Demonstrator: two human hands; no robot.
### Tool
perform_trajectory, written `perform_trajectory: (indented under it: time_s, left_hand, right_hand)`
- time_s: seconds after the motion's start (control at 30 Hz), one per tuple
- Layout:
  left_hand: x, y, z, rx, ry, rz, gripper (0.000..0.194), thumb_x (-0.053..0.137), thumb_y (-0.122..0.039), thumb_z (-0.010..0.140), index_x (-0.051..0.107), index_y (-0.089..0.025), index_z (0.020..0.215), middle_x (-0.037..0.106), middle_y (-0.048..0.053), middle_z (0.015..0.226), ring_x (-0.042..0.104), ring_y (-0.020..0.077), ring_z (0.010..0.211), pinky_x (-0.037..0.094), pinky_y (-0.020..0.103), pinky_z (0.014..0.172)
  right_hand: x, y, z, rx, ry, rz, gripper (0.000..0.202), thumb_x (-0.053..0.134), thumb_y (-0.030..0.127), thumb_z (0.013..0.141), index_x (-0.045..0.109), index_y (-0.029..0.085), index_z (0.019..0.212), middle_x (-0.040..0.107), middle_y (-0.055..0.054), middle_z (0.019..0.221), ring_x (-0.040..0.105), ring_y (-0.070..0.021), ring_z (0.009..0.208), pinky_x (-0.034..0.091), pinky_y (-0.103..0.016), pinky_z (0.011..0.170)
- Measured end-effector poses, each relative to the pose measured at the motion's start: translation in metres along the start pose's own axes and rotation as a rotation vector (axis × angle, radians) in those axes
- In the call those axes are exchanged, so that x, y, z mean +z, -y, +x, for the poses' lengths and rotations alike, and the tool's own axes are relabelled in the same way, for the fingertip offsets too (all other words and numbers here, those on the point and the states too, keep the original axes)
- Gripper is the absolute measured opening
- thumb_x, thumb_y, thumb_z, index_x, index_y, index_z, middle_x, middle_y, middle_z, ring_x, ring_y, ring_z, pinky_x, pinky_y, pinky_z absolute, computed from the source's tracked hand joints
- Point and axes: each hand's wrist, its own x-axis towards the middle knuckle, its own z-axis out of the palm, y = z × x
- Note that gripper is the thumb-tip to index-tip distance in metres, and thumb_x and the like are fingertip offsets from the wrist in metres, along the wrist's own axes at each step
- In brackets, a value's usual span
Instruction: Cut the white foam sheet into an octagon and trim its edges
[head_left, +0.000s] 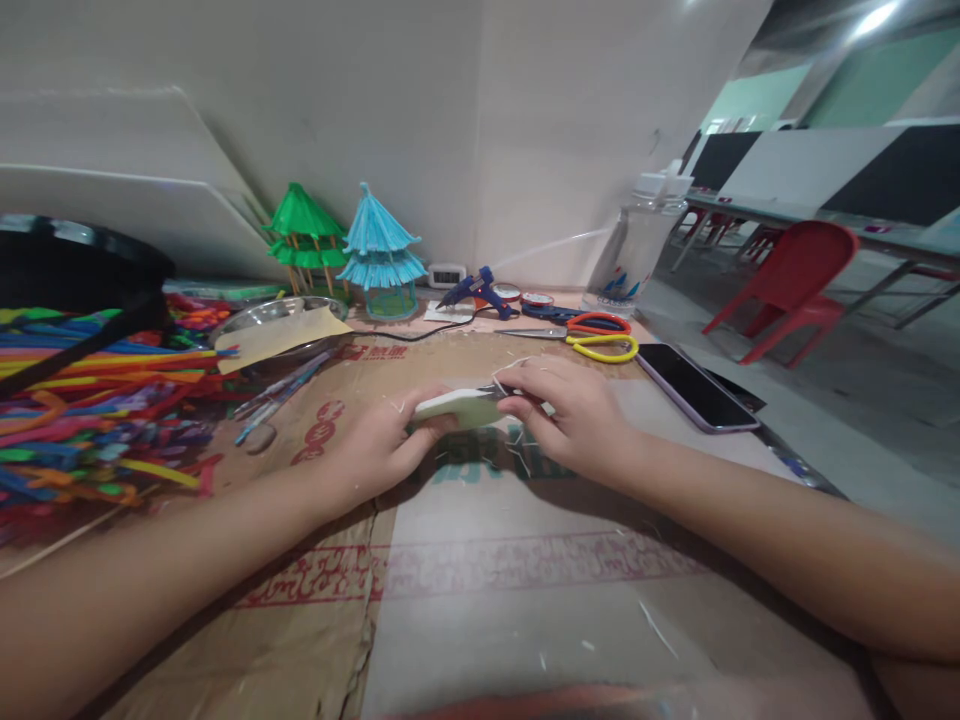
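Observation:
A pale green, white-edged flat piece (466, 406) is held above the table between the thumb and fingers of my left hand (390, 440). My right hand (566, 410) is closed in a pinch around a small dark tool (495, 391), whose tip meets the right edge of the piece. Most of that tool is hidden by my fingers, so its exact kind does not show. A thin white strand curls over the right fingers. White slivers (658, 630) lie scattered on the clear sheet (480, 560) below.
Colourful pipe cleaners (97, 410) heap at the left beside a metal bowl (322, 312). Along the back stand a green paper-roofed model (304, 240), a blue one (382, 250), a glue gun (476, 290), scissors (600, 338) and a plastic bottle (634, 245). A phone (697, 388) lies right.

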Motion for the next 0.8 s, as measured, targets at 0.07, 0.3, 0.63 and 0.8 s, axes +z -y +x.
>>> perform_trajectory:
  time_s: [0.07, 0.3, 0.63, 0.8]
  left_hand:
    - [0.0, 0.0, 0.0, 0.012, -0.001, 0.003, 0.031, 0.046, -0.026, 0.094, 0.066, -0.021, 0.117, 0.074, 0.004, 0.097, 0.067, 0.0197, 0.083, 0.052, 0.03, 0.079]
    - [0.0, 0.003, 0.003, -0.04, -0.05, 0.008, 0.029, 0.051, -0.033, 0.093, 0.067, -0.019, 0.114, 0.075, 0.004, 0.094, 0.068, 0.0208, 0.081, 0.052, 0.029, 0.075]
    - [-0.001, -0.002, -0.001, 0.024, 0.028, 0.01, 0.028, 0.047, -0.024, 0.093, 0.065, -0.019, 0.114, 0.073, 0.004, 0.094, 0.066, 0.0203, 0.083, 0.051, 0.032, 0.08]
    - [-0.001, -0.002, 0.0, 0.039, 0.039, 0.01, 0.025, 0.045, -0.024, 0.094, 0.065, -0.02, 0.108, 0.072, 0.004, 0.091, 0.065, 0.0192, 0.081, 0.051, 0.03, 0.078]
  right_hand:
    - [0.0, 0.0, 0.001, 0.006, 0.01, 0.022, 0.02, 0.051, 0.028, 0.099, 0.067, 0.015, 0.098, 0.074, -0.008, 0.087, 0.066, -0.0193, 0.079, 0.049, -0.031, 0.072]
    - [0.0, -0.004, 0.0, 0.139, 0.046, 0.12, 0.022, 0.05, 0.03, 0.098, 0.068, 0.016, 0.101, 0.074, -0.009, 0.093, 0.066, -0.0199, 0.084, 0.05, -0.033, 0.075]
    - [-0.002, 0.008, 0.005, -0.024, 0.053, -0.027, 0.023, 0.05, 0.032, 0.099, 0.065, 0.016, 0.103, 0.073, -0.009, 0.09, 0.063, -0.0205, 0.079, 0.047, -0.033, 0.071]
    - [-0.001, 0.01, 0.006, -0.046, 0.049, -0.055, 0.024, 0.047, 0.033, 0.1, 0.064, 0.016, 0.104, 0.07, -0.008, 0.087, 0.06, -0.02, 0.076, 0.044, -0.032, 0.069]
